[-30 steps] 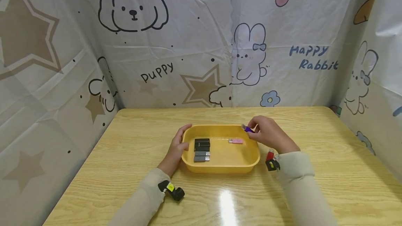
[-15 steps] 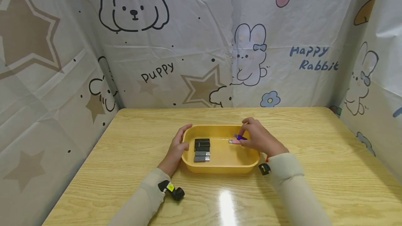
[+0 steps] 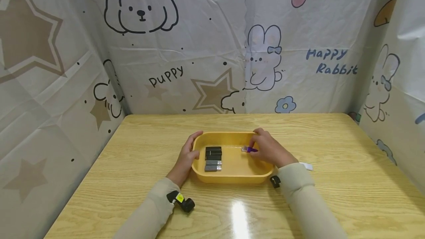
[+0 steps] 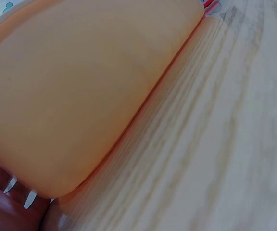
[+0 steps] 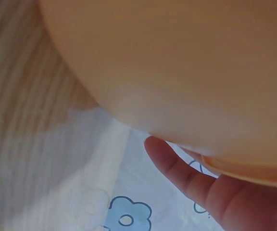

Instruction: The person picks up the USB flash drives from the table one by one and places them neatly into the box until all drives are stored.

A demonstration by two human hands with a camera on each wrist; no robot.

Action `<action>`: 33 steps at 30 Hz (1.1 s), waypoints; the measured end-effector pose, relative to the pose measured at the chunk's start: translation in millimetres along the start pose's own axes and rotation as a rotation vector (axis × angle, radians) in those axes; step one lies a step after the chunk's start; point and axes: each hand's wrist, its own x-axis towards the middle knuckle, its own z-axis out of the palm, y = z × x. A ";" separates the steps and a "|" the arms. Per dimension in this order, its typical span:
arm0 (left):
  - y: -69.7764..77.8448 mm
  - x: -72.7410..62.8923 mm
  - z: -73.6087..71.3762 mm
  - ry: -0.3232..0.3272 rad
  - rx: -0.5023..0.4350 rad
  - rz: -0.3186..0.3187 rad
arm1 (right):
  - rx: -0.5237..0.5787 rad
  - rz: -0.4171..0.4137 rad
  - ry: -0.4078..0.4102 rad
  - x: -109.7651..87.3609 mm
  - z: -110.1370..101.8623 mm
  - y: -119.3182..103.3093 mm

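My left hand grips the left end of a yellow plastic tub, thumb at the rim and fingers along the outside. Inside the tub, near its right end, my right hand pinches a purple USB stick low over the floor. The pink USB stick is hidden behind it and the fingers. Toward the left of the tub lie black USB sticks in a stack of rows, with grey USB sticks just in front. In the right wrist view, fingers of the right hand reach past the tub's wall.
A white object lies on the wooden table right of the tub, partly behind the right sleeve. Something red shows beyond the tub in the left wrist view. A printed cloth hangs behind the table.
My right hand has brought the purple USB stick from above the tub's right rim, leftward and down into the tub, over the pink one. The left hand stays put.
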 end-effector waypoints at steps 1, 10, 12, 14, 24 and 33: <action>-0.2 0.0 0.0 0.000 0.002 0.001 | -0.008 -0.004 0.002 0.1 1.0 0.2; -1.5 0.3 0.2 0.001 -0.008 0.002 | -0.062 0.004 0.020 -0.1 5.1 -2.1; -1.7 0.4 0.0 0.000 -0.009 0.002 | -0.081 0.002 0.023 0.0 6.1 -2.1; -1.6 0.4 -0.3 -0.002 -0.013 0.002 | -0.096 0.007 0.026 -0.1 7.2 -2.2; -2.5 1.1 -0.9 -0.011 -0.013 0.003 | -0.196 0.005 0.037 0.8 12.6 -1.7; -1.3 0.6 -0.5 -0.009 -0.010 0.000 | -0.212 0.003 0.031 0.6 13.3 -1.8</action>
